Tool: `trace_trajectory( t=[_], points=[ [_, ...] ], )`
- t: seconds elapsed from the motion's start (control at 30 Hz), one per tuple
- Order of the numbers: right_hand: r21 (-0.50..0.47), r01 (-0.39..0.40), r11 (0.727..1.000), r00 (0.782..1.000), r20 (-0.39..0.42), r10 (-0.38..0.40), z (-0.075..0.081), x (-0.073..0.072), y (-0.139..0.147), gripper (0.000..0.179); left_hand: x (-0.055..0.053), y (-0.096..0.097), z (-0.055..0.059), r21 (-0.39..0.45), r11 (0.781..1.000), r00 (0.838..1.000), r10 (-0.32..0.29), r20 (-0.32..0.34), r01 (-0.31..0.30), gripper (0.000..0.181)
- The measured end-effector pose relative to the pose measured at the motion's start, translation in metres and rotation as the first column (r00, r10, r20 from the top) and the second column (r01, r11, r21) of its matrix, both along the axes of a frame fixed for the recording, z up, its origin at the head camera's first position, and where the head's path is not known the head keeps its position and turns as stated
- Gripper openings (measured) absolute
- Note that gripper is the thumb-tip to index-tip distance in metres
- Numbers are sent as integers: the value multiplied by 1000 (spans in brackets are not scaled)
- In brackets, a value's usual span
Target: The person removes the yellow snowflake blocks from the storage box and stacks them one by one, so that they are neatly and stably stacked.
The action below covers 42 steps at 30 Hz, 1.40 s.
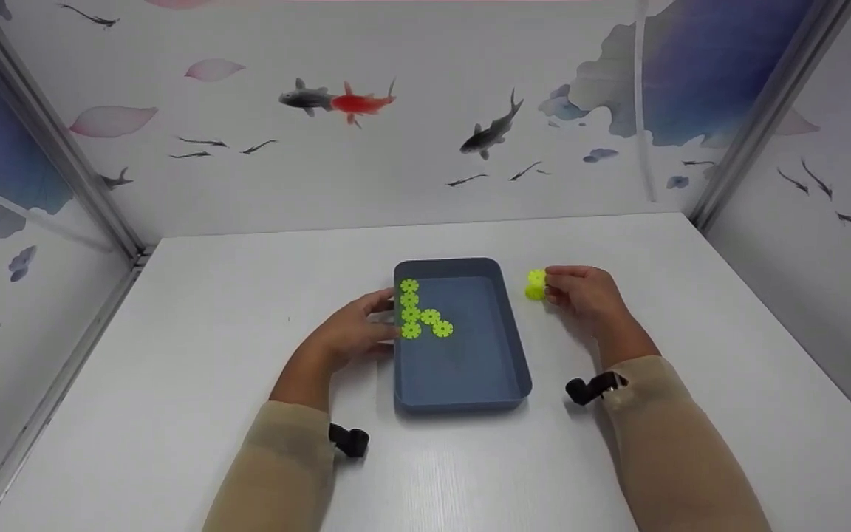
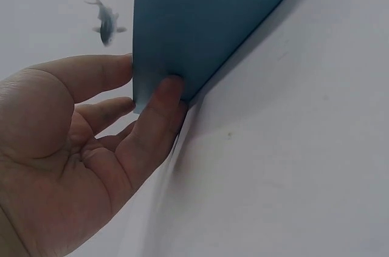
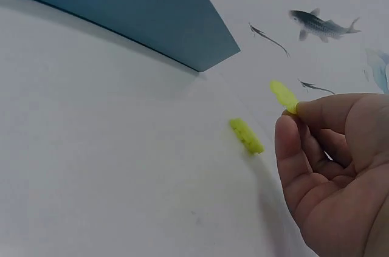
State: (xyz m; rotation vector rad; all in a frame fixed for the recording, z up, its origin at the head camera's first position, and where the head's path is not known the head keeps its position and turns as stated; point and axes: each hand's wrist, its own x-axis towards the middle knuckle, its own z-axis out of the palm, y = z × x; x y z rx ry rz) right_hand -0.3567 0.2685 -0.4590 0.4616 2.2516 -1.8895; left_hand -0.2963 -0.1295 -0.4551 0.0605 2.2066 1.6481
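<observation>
A blue-grey rectangular tray (image 1: 470, 362) stands on the white table. My left hand (image 1: 355, 329) is at its left side, fingertips touching the outer wall (image 2: 200, 14), with no curl around it. Along the tray's left side lie several yellow-green notched discs (image 1: 411, 315) in a column, and two more discs (image 1: 436, 322) slant off to the right. Right of the tray, my right hand (image 1: 584, 290) pinches one thin yellow-green notched disc (image 3: 282, 96) between thumb and finger, raised off the table. Beside and below it sits a short stack of discs (image 3: 246, 137) on the tabletop.
White panels (image 1: 411, 177) painted with fish and petals enclose the table (image 1: 226, 355) at the back and both sides. Metal posts (image 1: 773, 111) mark the corners. Each sleeve cuff carries a small black device (image 1: 351, 441).
</observation>
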Motion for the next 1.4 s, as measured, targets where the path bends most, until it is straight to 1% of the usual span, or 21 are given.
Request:
trace_trajectory(
  t=[0.23, 0.43, 0.7, 0.97, 1.03, 1.2, 1.37, 1.4],
  points=[
    [-21, 19, 1000, 1000, 25, -18, -8, 0, 1, 36, 0, -1, 1, 7, 1000, 1000, -8, 3, 8, 80],
    [-25, 22, 999, 1000, 9, -22, -11, -1, 0, 40, 0, 0, 0, 21, 1000, 1000, -5, 0, 5, 83],
    [8, 42, 999, 999, 33, -42, -12, -1, -1, 37, -1, 0, -2, 21, 1000, 1000, 1, 9, -1, 84],
    [44, 41, 998, 999, 30, -43, -11, -1, -4, 36, -1, 0, -1, 16, 1000, 1000, 0, 7, -1, 84],
    [44, 50, 998, 998, 32, -51, -10, -1, -5, 36, -1, 0, -1, 12, 1000, 1000, 0, 5, 0, 83],
    [7, 73, 997, 997, 35, -73, -11, -2, -5, 37, -1, 0, -1, 2, 1000, 1000, 4, 0, -4, 82],
    [26, 51, 998, 999, 15, -51, -13, -3, -4, 39, 0, 0, 0, -14, 1000, 1000, 8, -4, -8, 82],
    [15, 52, 999, 999, 12, -52, -13, -3, -4, 39, 0, 0, 0, -17, 1000, 1000, 8, -5, -8, 82]
  ],
)
